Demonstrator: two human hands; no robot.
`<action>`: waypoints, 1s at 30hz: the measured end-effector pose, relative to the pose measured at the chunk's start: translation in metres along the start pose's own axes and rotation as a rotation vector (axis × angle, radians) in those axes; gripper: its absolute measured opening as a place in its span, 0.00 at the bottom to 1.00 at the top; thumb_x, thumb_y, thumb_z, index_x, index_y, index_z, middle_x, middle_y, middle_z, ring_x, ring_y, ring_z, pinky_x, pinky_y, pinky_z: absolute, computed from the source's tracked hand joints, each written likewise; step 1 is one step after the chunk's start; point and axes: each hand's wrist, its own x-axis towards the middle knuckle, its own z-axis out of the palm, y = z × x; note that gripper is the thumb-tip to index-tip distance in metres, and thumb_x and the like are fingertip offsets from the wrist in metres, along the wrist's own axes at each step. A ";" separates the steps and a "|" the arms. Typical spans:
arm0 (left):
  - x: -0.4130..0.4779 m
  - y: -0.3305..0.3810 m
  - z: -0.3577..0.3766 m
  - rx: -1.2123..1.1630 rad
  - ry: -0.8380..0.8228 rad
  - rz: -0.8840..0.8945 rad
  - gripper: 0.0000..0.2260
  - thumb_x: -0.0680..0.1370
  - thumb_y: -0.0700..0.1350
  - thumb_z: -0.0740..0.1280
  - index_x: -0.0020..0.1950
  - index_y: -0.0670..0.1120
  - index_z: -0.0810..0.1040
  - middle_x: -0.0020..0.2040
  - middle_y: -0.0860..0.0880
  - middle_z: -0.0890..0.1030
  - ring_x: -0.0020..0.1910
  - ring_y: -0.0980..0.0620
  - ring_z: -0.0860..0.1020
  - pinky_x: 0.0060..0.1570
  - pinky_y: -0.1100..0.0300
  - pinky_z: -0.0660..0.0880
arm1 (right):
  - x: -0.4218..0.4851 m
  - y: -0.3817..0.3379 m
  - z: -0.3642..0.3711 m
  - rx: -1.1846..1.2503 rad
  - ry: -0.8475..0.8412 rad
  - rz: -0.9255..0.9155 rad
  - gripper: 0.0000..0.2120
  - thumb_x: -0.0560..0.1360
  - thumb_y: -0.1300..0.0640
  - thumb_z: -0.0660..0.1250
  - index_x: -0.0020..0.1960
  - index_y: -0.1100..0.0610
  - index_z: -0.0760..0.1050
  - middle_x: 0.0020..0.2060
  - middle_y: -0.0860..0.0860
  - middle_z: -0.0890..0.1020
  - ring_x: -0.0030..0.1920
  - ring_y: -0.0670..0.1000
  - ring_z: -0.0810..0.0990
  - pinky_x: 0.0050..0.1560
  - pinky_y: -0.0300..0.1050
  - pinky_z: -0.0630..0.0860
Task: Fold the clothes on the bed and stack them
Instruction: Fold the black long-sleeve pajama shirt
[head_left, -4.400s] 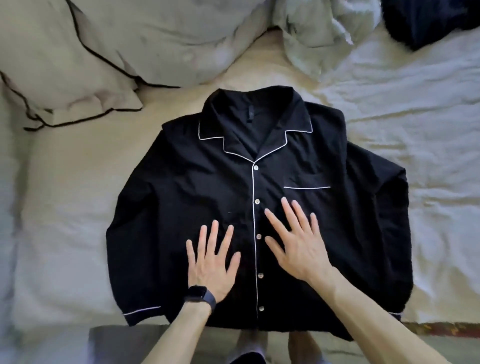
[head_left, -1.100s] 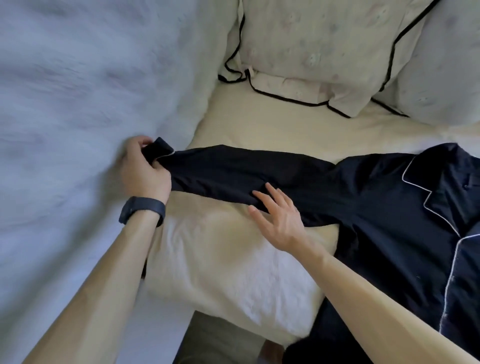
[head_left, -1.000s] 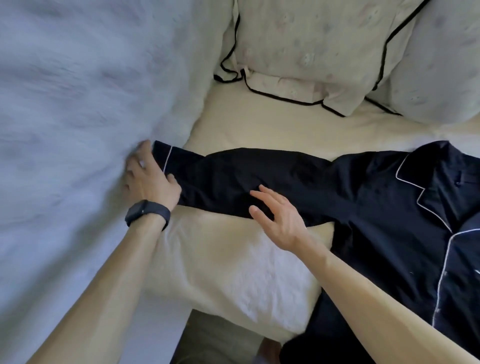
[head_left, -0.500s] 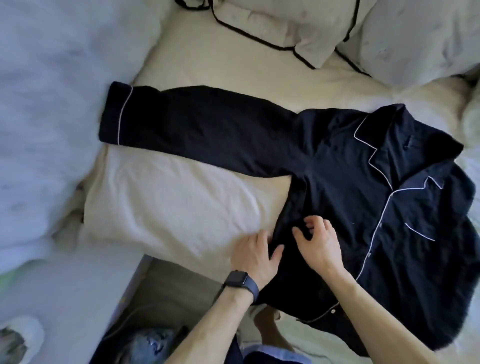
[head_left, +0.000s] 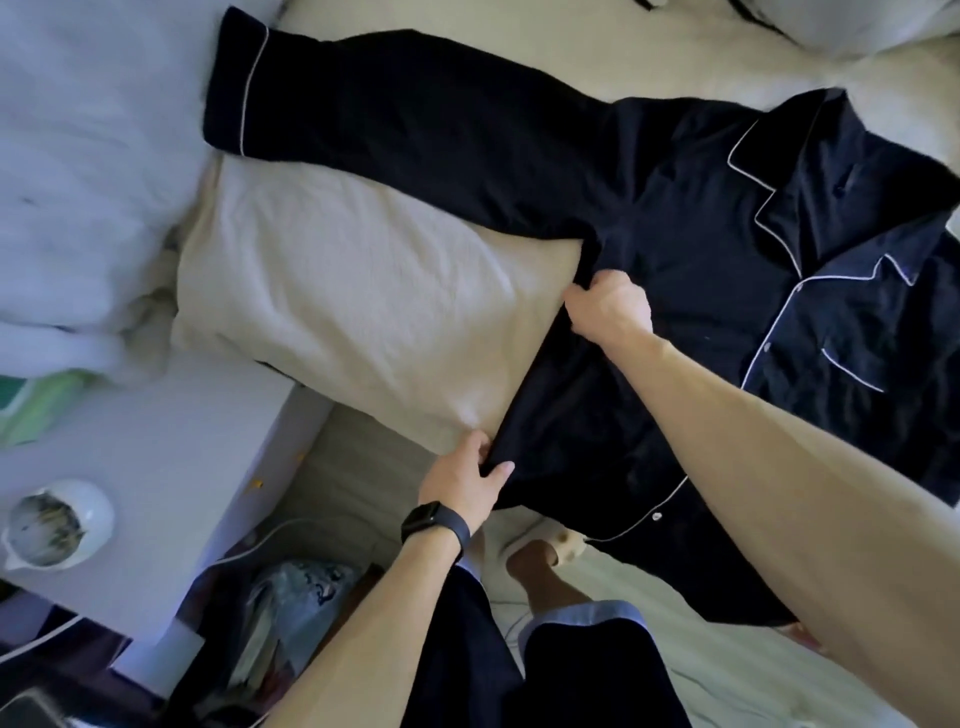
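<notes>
A black pyjama shirt (head_left: 701, 249) with white piping lies front up on the cream bed (head_left: 363, 291). Its left sleeve (head_left: 395, 98) is stretched out flat toward the upper left, cuff near the white duvet. My left hand (head_left: 467, 480), with a black watch on the wrist, pinches the shirt's side edge at the lower hem corner. My right hand (head_left: 610, 306) grips the same side seam higher up, just under the armpit. The shirt's right side runs out of view.
A white duvet (head_left: 88, 156) is bunched at the left. Below it stands a white bedside table (head_left: 171, 467) with a white bowl (head_left: 57, 522). Bags and a cable lie on the floor (head_left: 291, 597) beside my legs. A pillow (head_left: 857, 21) shows at the top right.
My hands left the spread sleeve and came to the shirt's side. Since half a second ago they have parted along the seam and closed on the fabric, left at the hem, right under the armpit.
</notes>
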 end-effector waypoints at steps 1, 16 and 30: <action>-0.003 -0.005 0.003 0.009 -0.023 -0.003 0.11 0.79 0.59 0.66 0.51 0.53 0.74 0.43 0.55 0.81 0.43 0.49 0.80 0.42 0.51 0.79 | -0.002 -0.001 0.002 0.085 0.012 -0.008 0.10 0.76 0.49 0.61 0.44 0.55 0.73 0.41 0.54 0.85 0.41 0.57 0.84 0.36 0.49 0.81; -0.010 -0.015 0.022 0.000 0.106 -0.076 0.22 0.78 0.59 0.68 0.65 0.47 0.76 0.57 0.47 0.82 0.58 0.43 0.80 0.48 0.55 0.75 | -0.012 0.006 0.004 -0.058 -0.153 -0.048 0.12 0.75 0.51 0.64 0.48 0.58 0.80 0.38 0.52 0.87 0.36 0.52 0.86 0.44 0.51 0.86; -0.002 -0.013 0.003 0.089 0.194 0.021 0.14 0.81 0.52 0.64 0.62 0.48 0.66 0.44 0.49 0.78 0.44 0.41 0.80 0.42 0.49 0.76 | -0.014 0.007 0.017 -0.101 -0.090 -0.051 0.21 0.73 0.35 0.60 0.44 0.53 0.77 0.37 0.50 0.84 0.35 0.53 0.85 0.37 0.46 0.81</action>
